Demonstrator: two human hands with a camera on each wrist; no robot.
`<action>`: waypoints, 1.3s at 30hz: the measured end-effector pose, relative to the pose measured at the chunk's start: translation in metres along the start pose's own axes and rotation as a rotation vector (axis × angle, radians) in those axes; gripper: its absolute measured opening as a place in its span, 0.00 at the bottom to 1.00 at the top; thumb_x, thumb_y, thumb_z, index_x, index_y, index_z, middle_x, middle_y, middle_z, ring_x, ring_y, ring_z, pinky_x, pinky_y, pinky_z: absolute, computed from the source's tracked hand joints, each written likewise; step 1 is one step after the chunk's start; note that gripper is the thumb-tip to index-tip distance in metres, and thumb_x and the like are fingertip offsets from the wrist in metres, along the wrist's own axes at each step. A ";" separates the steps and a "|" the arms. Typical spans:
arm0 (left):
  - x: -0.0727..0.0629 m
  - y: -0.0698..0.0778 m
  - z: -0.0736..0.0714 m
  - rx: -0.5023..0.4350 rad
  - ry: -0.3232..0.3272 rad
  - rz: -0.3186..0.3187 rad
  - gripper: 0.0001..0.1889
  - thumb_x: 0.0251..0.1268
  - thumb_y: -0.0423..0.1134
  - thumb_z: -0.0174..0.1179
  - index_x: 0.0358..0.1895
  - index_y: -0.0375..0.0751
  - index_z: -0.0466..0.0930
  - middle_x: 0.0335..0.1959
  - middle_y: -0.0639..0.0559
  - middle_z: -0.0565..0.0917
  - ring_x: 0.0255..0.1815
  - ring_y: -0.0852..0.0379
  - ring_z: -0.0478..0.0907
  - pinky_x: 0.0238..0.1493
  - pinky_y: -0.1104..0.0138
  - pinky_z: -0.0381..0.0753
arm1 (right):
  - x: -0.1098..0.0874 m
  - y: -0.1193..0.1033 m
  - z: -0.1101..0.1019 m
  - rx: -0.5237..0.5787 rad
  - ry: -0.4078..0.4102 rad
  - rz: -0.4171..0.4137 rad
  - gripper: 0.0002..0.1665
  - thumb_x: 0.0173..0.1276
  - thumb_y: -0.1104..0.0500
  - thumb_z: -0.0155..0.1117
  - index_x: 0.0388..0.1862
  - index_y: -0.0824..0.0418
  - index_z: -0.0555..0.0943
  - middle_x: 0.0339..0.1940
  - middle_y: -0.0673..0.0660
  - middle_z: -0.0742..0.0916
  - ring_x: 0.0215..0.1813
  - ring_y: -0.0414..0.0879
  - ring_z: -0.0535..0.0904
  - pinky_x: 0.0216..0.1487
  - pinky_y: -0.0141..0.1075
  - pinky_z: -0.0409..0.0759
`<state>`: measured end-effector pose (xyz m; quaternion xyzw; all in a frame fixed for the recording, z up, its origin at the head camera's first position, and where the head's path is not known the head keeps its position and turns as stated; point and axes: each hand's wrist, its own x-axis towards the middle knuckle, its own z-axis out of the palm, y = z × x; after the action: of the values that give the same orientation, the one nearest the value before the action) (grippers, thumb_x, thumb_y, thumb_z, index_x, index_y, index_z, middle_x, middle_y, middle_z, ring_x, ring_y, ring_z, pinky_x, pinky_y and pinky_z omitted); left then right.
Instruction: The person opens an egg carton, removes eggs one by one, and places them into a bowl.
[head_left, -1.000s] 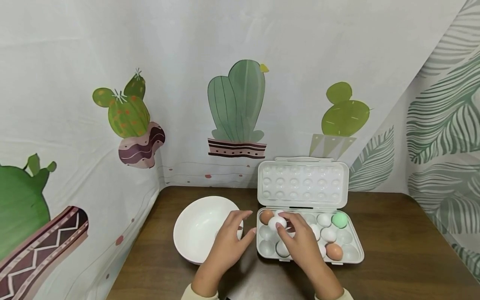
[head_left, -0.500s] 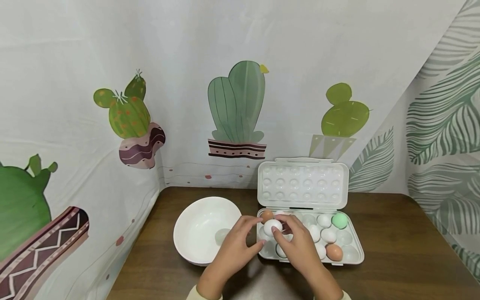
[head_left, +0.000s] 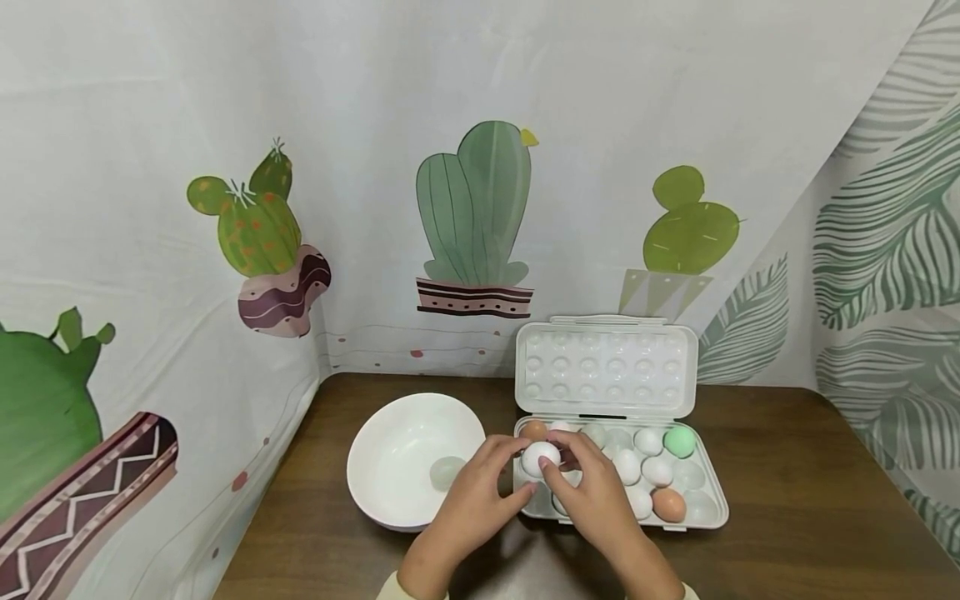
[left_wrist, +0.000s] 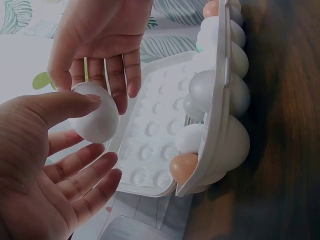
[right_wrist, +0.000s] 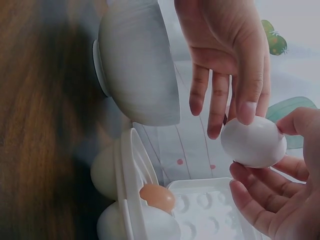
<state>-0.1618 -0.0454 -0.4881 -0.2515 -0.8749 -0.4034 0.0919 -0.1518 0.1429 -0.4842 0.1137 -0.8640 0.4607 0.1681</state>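
A white egg (head_left: 541, 460) is up above the left end of the open egg carton (head_left: 722, 504). Thumb and fingers of my right hand (head_left: 596, 492) pinch it from the right. My left hand (head_left: 474, 498) reaches around its left side with spread, slightly bent fingers. In the head view a small gap shows between the left thumb and the shell; the left wrist view has that thumb overlapping the egg (left_wrist: 97, 117), and firm contact cannot be told. The white bowl (head_left: 386, 442) stands left of the carton, with a pale egg (head_left: 446, 472) inside.
Several white eggs, brown eggs (head_left: 669, 504) and a green egg (head_left: 680, 441) sit in the carton's cups. The raised carton lid (head_left: 607, 367) stands close to the cactus-printed cloth (head_left: 360, 167) behind the brown wooden table (head_left: 795, 475).
My right hand has carried the white egg a little left and lower. My left hand has moved right toward it, its fingertips closer to the shell, uncovering the egg in the bowl.
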 end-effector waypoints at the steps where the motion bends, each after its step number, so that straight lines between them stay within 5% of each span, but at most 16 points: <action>1: 0.000 0.000 0.000 -0.005 0.002 0.003 0.28 0.60 0.43 0.72 0.64 0.45 0.76 0.57 0.55 0.79 0.55 0.54 0.82 0.53 0.64 0.84 | 0.000 0.000 0.000 0.002 0.000 -0.004 0.19 0.67 0.56 0.70 0.57 0.48 0.81 0.45 0.41 0.84 0.43 0.35 0.82 0.46 0.36 0.84; 16: 0.001 0.001 0.002 -0.016 0.055 0.032 0.26 0.57 0.40 0.73 0.61 0.52 0.78 0.55 0.58 0.79 0.51 0.63 0.79 0.51 0.66 0.85 | -0.004 0.000 0.008 0.041 -0.001 -0.077 0.21 0.66 0.60 0.70 0.58 0.57 0.82 0.48 0.46 0.85 0.43 0.34 0.82 0.46 0.36 0.84; 39: 0.000 0.001 0.003 0.034 0.100 0.074 0.26 0.54 0.39 0.75 0.58 0.49 0.81 0.51 0.58 0.80 0.48 0.64 0.80 0.49 0.70 0.83 | -0.005 0.002 0.008 -0.011 -0.018 -0.133 0.20 0.68 0.58 0.69 0.58 0.49 0.81 0.48 0.44 0.84 0.43 0.33 0.81 0.46 0.36 0.84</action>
<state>-0.1615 -0.0424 -0.4895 -0.2619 -0.8660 -0.3970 0.1544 -0.1492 0.1377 -0.4916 0.1742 -0.8585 0.4427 0.1913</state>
